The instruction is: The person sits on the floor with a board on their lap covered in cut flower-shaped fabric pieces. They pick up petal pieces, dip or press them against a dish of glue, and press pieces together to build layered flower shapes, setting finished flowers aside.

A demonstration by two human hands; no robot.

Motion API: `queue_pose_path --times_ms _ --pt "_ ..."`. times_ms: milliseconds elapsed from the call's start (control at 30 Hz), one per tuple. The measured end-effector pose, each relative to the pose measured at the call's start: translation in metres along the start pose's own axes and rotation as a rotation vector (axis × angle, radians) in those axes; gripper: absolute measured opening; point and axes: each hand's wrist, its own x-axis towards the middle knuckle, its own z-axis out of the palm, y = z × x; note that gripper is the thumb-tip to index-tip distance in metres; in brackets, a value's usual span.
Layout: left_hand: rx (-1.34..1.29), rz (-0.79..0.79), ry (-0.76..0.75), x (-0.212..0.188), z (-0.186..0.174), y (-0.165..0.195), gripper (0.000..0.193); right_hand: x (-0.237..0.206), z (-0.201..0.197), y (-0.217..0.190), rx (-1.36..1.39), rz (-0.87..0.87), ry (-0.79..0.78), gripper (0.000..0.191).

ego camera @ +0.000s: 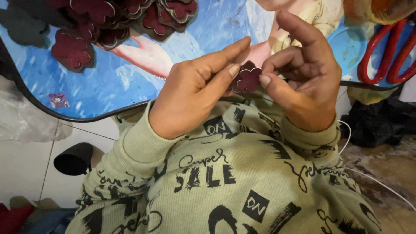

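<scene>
A small dark red felt flower (pixel 247 78) with a pale outline sits between both hands, close to my chest. My left hand (pixel 190 93) pinches its left edge with thumb and forefinger. My right hand (pixel 303 71) pinches its right edge with the thumb and bent fingers, the forefinger raised. Both sleeves are pale green with black print.
A low table (pixel 99 82) with a blue picture top and dark rim lies ahead. A pile of dark red felt flowers (pixel 117 24) rests at its far left. Red-handled scissors (pixel 388 54) lie at the right. A thin white cord (pixel 372 180) runs over the floor.
</scene>
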Motion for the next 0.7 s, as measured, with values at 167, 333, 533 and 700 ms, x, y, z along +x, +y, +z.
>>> queue_pose_path --times_ms 167,333,533,700 --pt "-0.010 -0.049 0.002 -0.0022 0.0006 0.0026 0.049 0.0016 -0.0026 -0.0025 -0.029 -0.012 -0.056 0.076" --pt "0.033 -0.104 0.008 -0.0016 0.0005 0.0057 0.057 0.0032 -0.0014 -0.0066 -0.038 0.009 -0.077 0.078" --pt "-0.135 -0.170 0.011 -0.0021 0.0008 0.0075 0.064 0.0052 0.0011 -0.0070 -0.026 0.032 -0.072 0.080" --pt "0.028 -0.112 0.028 -0.0032 0.0007 0.0052 0.070 0.0038 0.0035 -0.0061 -0.053 0.015 -0.067 0.080"
